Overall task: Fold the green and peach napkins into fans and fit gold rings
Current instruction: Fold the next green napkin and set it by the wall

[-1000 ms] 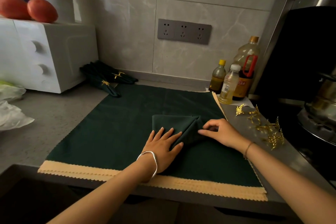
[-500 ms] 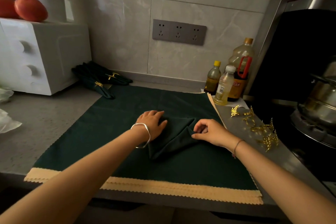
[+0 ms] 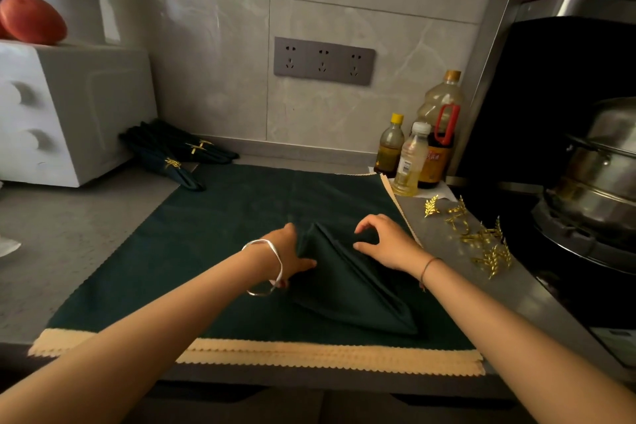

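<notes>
Frankly, the red label [image 3: 434,158] on the sauce bottle [image 3: 440,107] beyond the right hand [image 3: 387,246] is showing writing too blurred to read. The left hand [image 3: 287,253] is gripping the folded green napkin [image 3: 347,289] at its left edge; the right hand is resting on its right side, thumb and forefinger spread. Beneath both, a spread green cloth [image 3: 213,237] is showing a peach scalloped edge [image 3: 309,356] nearer than the wrists. Gold rings [image 3: 481,239] are lying near, right of the right hand; grey counter [image 3: 69,234] is stretching leftward
</notes>
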Motion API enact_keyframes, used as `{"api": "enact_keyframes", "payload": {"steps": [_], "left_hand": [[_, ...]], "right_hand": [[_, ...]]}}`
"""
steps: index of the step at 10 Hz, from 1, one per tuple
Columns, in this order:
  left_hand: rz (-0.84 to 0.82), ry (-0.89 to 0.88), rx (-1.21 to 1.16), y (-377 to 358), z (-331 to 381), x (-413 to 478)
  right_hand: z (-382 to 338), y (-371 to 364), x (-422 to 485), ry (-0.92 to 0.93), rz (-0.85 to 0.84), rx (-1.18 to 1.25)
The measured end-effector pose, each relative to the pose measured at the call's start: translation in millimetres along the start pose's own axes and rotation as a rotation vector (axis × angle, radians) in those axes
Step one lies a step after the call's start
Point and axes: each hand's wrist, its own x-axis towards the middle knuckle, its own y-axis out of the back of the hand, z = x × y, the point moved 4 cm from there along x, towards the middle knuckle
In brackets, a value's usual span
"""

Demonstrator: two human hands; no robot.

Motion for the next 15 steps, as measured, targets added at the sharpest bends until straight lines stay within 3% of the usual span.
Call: {"api": "enact_keyframes", "payload": {"steps": [1, 2, 3, 4, 5, 6, 9, 11, 13, 15], "left_hand": [[-0.203, 0.014, -0.123, -11.8, 7.2, -10.2], [-0.162, 0.013, 0.084, -10.7, 11.9, -12.6], [0.199, -0.210, 0.458, -4.5, 24.5, -7.0], [0.188, -0.489, 0.485, -19.9, 32.7, 1.3], [0.031, -0.449, 0.495, -42.4, 17.5, 15.9], [0.027, -0.432, 0.470, -51.2, 9.2, 22.1], [0.025, -0.432, 0.449, -50.9, 10.0, 18.5], [0.020, -0.435, 0.428, -50.5, 8.9, 17.7], [0.027, -0.446, 0.394, -38.1, 0.7, -1.9], [0.014, -0.623, 0.478, -28.0, -0.1, -48.5]], "right_hand": [[0.7, -10.4, -3.7, -0.026, 0.002, -0.012], [-0.3, -20.0, -9.4, -0.035, 0.025, -0.044], [-3.7, -24.4, -15.3, 0.006, 0.117, -0.122], [-7.8, -24.0, -18.8, 0.057, 0.208, -0.186], [-12.7, -19.7, -25.0, 0.098, 0.297, -0.221], [-17.4, -14.9, -35.4, 0.180, 0.325, -0.157], [7.2, -12.1, -107.5, 0.252, -0.015, 0.057], [26.2, -5.2, -142.1, 0.241, -0.023, 0.078], [14.9, 2.7, -142.3, 0.280, -0.030, -0.066], [-4.5, 6.1, -138.1, 0.344, -0.018, -0.329]]}}
